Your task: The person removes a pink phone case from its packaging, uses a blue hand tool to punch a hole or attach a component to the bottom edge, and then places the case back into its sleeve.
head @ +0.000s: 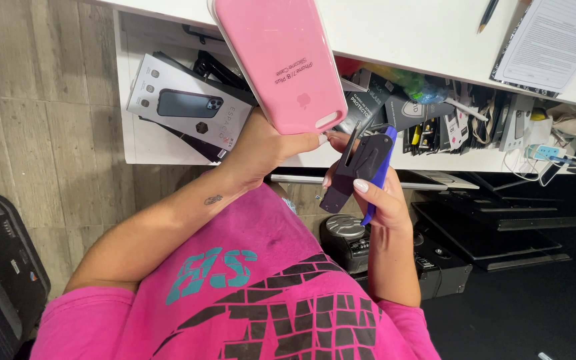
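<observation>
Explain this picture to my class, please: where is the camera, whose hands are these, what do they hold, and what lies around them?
There is one picture, taken by a camera worn on the person's head and looking down, so you see their own pink shirt and both arms. No machine is involved, only two bare hands. The left hand holds up a pink phone case by its lower end. The right hand grips a dark phone case with a blue one behind it. In front is a white shelf with a boxed phone case and many small packaged accessories. Above it, a white counter carries a pencil and a printed sheet.
</observation>
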